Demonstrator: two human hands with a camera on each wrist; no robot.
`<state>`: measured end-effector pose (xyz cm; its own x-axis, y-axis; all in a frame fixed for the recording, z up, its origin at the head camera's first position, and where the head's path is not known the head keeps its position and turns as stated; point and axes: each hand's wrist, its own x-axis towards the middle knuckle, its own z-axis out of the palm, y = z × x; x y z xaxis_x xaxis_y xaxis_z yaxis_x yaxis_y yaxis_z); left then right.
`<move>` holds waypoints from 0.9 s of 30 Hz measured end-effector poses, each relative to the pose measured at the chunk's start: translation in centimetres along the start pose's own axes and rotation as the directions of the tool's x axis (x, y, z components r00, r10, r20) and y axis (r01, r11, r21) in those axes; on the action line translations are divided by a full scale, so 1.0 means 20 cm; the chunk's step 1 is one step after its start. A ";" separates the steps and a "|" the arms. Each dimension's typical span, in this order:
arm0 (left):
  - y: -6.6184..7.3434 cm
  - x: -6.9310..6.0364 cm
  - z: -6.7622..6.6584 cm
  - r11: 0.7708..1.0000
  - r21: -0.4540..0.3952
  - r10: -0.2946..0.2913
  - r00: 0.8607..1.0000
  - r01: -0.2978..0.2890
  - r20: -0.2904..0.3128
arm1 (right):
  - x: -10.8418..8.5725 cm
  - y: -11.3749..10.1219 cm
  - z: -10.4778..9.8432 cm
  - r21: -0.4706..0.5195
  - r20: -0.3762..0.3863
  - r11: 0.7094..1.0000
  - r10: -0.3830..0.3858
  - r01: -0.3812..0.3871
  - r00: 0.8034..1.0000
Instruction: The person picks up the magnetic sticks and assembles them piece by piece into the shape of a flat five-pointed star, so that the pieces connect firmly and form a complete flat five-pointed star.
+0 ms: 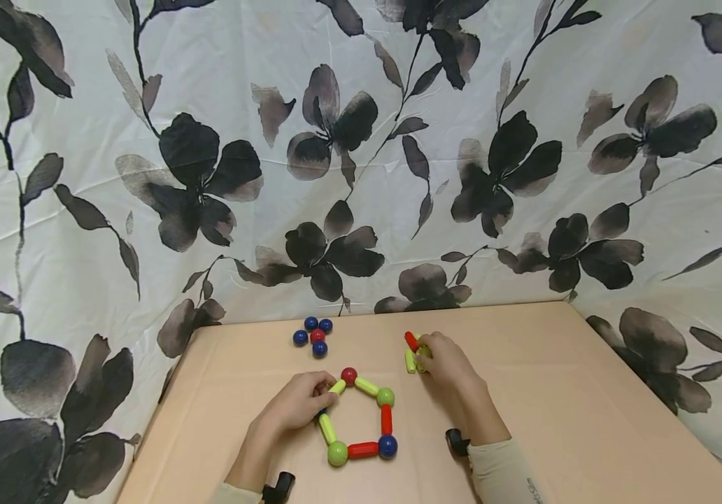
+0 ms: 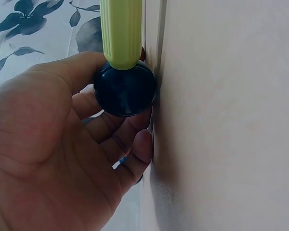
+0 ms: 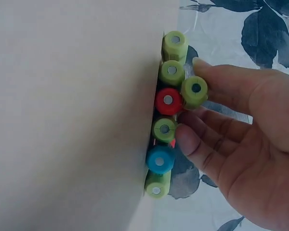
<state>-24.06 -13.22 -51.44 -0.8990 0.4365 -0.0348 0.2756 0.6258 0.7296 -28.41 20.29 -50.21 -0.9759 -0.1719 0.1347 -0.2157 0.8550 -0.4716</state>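
One green rod (image 3: 195,92) sits pinched in the right hand (image 1: 451,360).

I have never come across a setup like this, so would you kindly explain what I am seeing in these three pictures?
Of course. No machine is at work here: you see a person's bare left hand and right hand. The wide picture comes from a camera on the head; the other two come from cameras on the wrists, so the tabletop looks tipped on its side.

On the table lies a ring of rods and balls, partly covered by the left hand. Behind it are five loose balls, four blue and one red. The right hand is at a group of loose rods.

The left hand holds the ring at a dark blue ball. The right hand appears to pinch a yellow-green rod.
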 end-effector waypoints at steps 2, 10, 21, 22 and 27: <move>0.00 0.00 0.00 1.000 0.001 0.003 1.000 -0.003 -0.001 | 0.01 0.00 0.00 -0.001 -0.011 1.000 0.000 0.000 1.000; -0.01 0.01 0.00 1.000 0.006 0.005 1.000 -0.005 0.004 | 0.00 -0.05 -0.06 0.144 -0.041 0.990 0.000 0.006 0.999; -0.01 0.01 0.00 1.000 -0.004 0.003 1.000 -0.003 0.008 | 0.01 -0.17 0.05 0.441 0.135 0.897 -0.106 0.036 0.985; -0.01 0.01 0.00 1.000 -0.004 0.002 1.000 -0.002 0.008 | 0.01 -0.17 0.07 0.432 0.146 0.901 -0.109 0.036 0.983; -0.01 0.00 0.00 1.000 -0.010 -0.002 1.000 0.003 0.008 | 0.01 -0.17 0.10 0.402 0.185 0.915 -0.119 0.035 0.975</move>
<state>-24.20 -13.36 -51.66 -0.8970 0.4400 -0.0420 0.2698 0.6204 0.7364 -27.84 16.39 -50.26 -0.9325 -0.3603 0.0261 -0.2455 0.5792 -0.7773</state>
